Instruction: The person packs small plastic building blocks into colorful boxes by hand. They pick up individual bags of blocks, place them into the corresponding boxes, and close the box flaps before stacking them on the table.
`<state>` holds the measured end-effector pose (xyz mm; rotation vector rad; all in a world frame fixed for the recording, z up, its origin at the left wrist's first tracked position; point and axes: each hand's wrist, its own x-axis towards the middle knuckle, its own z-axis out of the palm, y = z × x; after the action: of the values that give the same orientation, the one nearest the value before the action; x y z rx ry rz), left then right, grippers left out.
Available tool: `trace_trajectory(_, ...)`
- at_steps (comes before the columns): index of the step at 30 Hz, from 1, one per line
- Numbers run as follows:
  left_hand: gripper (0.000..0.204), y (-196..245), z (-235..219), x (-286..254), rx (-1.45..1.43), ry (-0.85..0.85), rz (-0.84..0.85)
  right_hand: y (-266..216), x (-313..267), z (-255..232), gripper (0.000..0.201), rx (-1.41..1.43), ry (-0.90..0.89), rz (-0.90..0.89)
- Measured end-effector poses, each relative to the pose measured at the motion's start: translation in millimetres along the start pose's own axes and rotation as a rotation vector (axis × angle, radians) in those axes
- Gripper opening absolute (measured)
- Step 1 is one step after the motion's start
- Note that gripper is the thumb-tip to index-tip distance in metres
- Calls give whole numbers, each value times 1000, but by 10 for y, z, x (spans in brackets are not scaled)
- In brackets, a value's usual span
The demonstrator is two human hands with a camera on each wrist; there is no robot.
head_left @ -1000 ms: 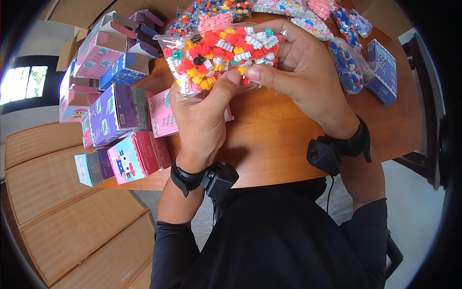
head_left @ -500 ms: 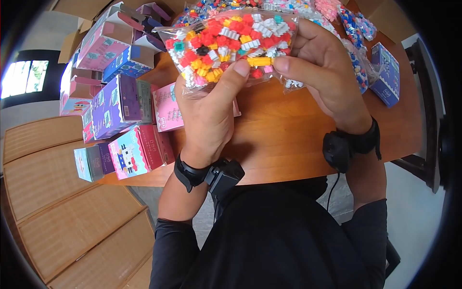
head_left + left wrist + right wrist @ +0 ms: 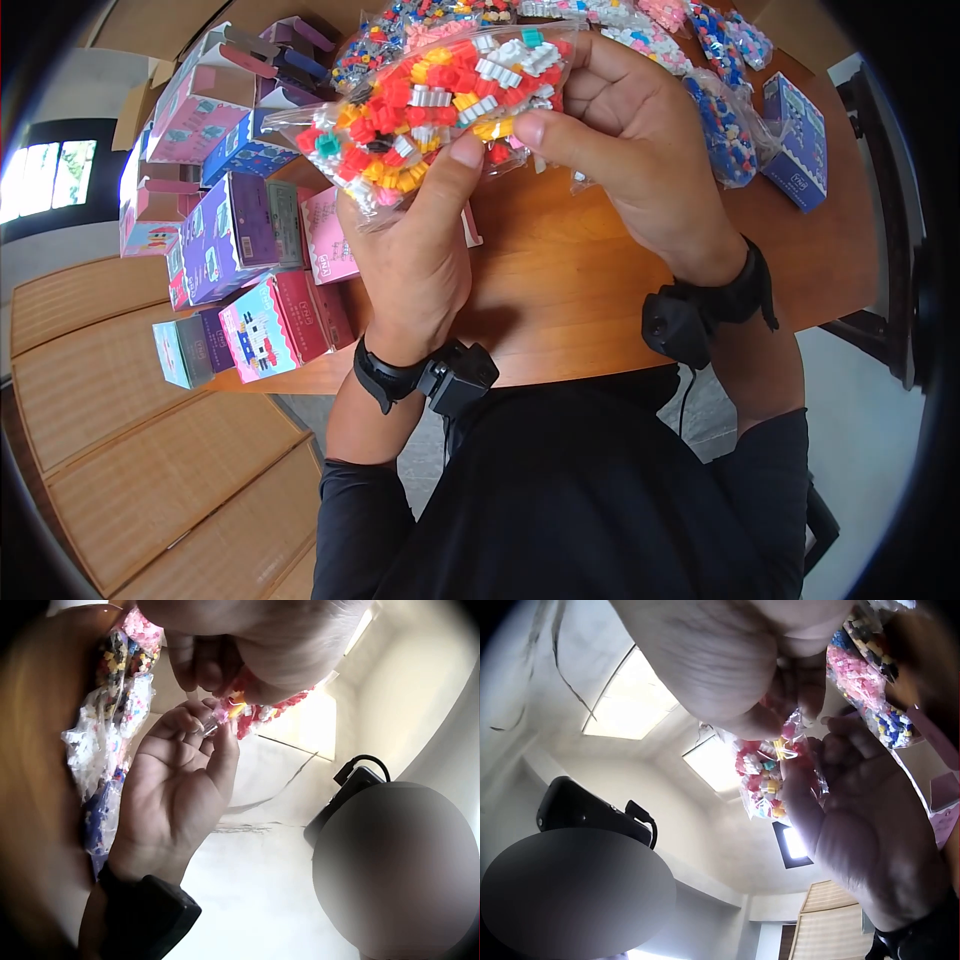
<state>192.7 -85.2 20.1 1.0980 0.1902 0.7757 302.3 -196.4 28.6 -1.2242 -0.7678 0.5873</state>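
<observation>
A clear plastic bag of tiny building bricks (image 3: 430, 100), mostly red, white and yellow with a few teal and black ones, is held up above the table between both hands. My left hand (image 3: 415, 255) grips its lower edge, thumb across the near face and fingers hidden behind. The right hand (image 3: 645, 165) pinches the lower right part, its thumb tip close to the left thumb. The bag slants, left end lower, and bows in the middle. In the right wrist view the bag (image 3: 761, 776) hangs between the left hand (image 3: 870, 817) and the right hand (image 3: 712, 660).
More bags of bricks (image 3: 650, 50) lie along the table's far side, with a blue-filled bag (image 3: 722, 130) beside a blue box (image 3: 798, 140) on the right. Several pink, purple and blue boxes (image 3: 225, 235) crowd the left of the wooden table (image 3: 570, 290).
The bag has gone from nearly level to slanted and bowed, its left end dropping. Both hands shifted right, then back left, holding it throughout.
</observation>
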Motion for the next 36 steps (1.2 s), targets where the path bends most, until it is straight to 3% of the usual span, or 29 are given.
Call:
trace_trajectory(5, 36, -4, -26, 10, -2, 6, 0, 66, 23, -27, 34, 39, -42, -44)
trace_trajectory(11, 39, 36, -40, 3, -64, 10, -22, 75, 55, -110, 33, 355, -127, 42)
trace_trajectory(14, 43, 39, -88, 30, -88, -1, -23, 95, 82, -190, 33, 344, -275, -23)
trace_trajectory(20, 47, 84, -70, 19, -109, 10, -71, 101, 52, -182, 34, 253, -191, -24)
trace_trajectory(23, 47, 79, -64, 15, -96, -1, -56, 122, 79, -229, 33, 343, -255, -45)
trace_trajectory(32, 48, 57, -51, 12, -105, -13, -45, 26, 61, -188, 35, -69, -155, -92)
trace_trajectory(36, 49, 37, -82, 10, -87, -5, -58, 2, 38, -120, 37, 26, -89, -41)
